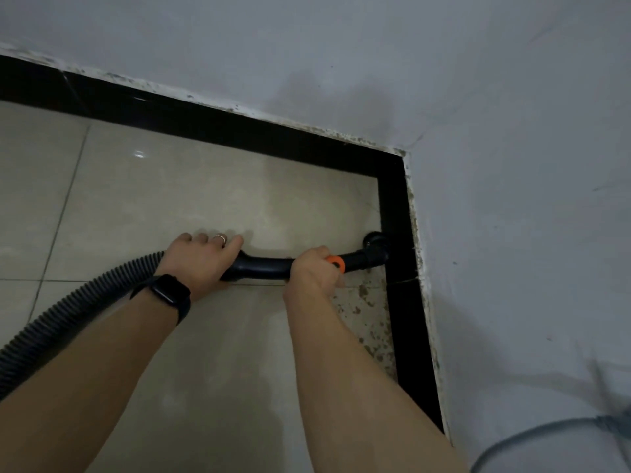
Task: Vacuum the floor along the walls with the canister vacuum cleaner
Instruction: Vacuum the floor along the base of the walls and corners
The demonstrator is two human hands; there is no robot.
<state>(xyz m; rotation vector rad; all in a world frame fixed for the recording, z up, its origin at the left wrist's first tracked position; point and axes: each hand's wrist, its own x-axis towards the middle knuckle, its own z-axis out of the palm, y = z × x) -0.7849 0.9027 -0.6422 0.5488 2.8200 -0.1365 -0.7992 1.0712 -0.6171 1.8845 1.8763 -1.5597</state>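
- Clasping the rear bend of the black vacuum handle [263,269] with the left hand [199,261], fingers curled over the top of it, thumb hidden from view.
- Clenching the right hand [316,273] in a tight fist round the front part of the same handle, just behind the orange collar [336,261].
- Holding the handle low and nearly level over the floor [170,199], with both bare forearms reaching in from the bottom edge.
- Pressing the round black nozzle [375,245] up against the foot of the black skirting [396,213] along the right-hand wall [512,199], a little short of the room's corner.
- Trailing the ribbed black hose [68,314] from the handle's rear end, beneath the left wrist and away to the lower left edge.
- Wearing a dark watch [167,293] on the left wrist and a pale ring [220,238] on one finger of that hand.
- Working over glossy beige tiles with thin grout lines, one of them running just under the handle.
- Looking down on brown specks of dirt [365,302] scattered beside the right skirting, on the near side of the nozzle.
- Seeing stained, flaking paint along the skirting's top edge on both walls.
- Catching a blurred grey cable [532,435] at the lower right, in front of the right-hand wall.
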